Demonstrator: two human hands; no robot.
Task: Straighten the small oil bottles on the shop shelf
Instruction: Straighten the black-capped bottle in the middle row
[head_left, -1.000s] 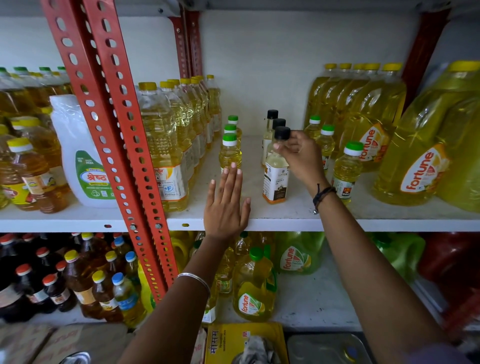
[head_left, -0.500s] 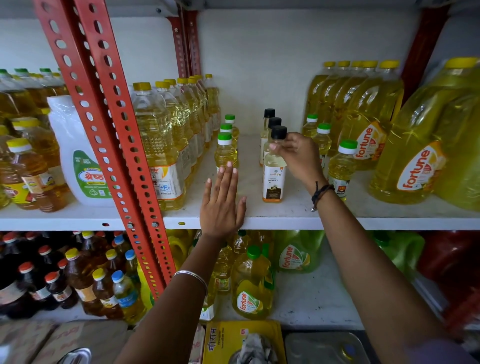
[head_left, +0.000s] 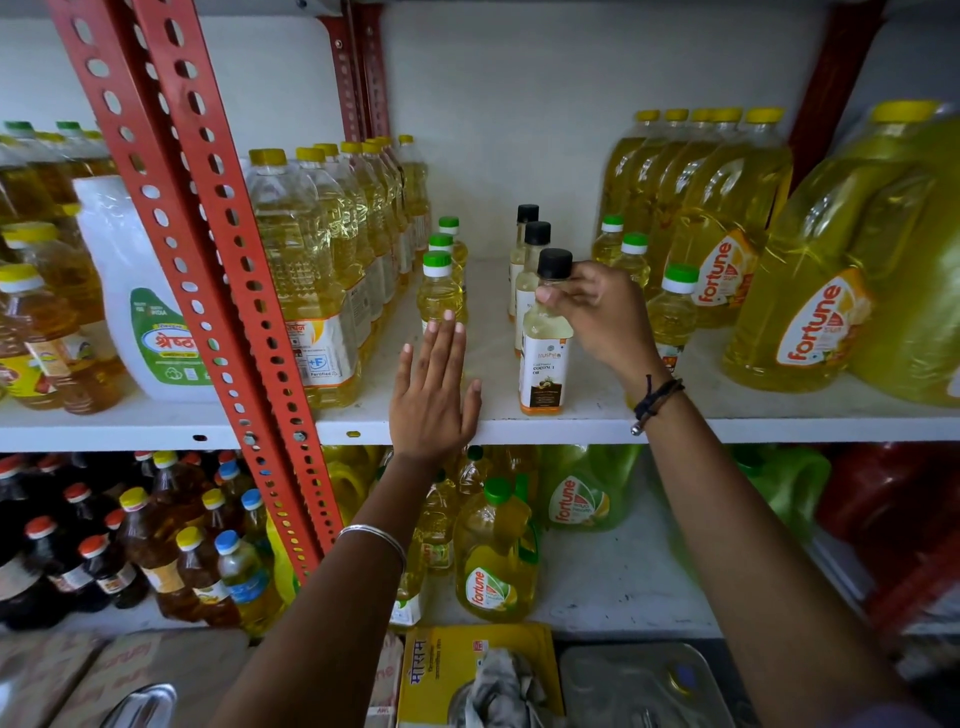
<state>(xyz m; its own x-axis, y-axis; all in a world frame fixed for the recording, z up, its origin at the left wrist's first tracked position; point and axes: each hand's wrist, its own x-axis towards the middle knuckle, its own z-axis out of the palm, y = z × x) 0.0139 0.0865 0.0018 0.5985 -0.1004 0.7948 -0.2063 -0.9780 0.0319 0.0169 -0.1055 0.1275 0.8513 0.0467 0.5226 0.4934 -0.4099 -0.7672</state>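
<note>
Three small black-capped coconut oil bottles stand in a row on the white shelf (head_left: 571, 423). My right hand (head_left: 602, 317) grips the neck of the front black-capped bottle (head_left: 544, 358), which stands upright near the shelf's front edge. Left of it runs a row of three small green-capped oil bottles (head_left: 439, 291). My left hand (head_left: 434, 395) lies flat on the shelf, fingers together, fingertips touching the front green-capped bottle. A second row of green-capped small bottles (head_left: 672, 306) stands to the right, partly hidden behind my right wrist.
Tall yellow-capped oil bottles (head_left: 311, 270) line the left side, behind a red perforated upright (head_left: 228, 270). Large Fortune oil jugs (head_left: 826, 291) fill the right. A white jug (head_left: 140, 312) stands far left. The lower shelf holds more bottles and jugs.
My right hand keeps hold of the front black-capped bottle, which has shifted slightly. My left hand has stayed flat on the shelf by the green-capped bottle.
</note>
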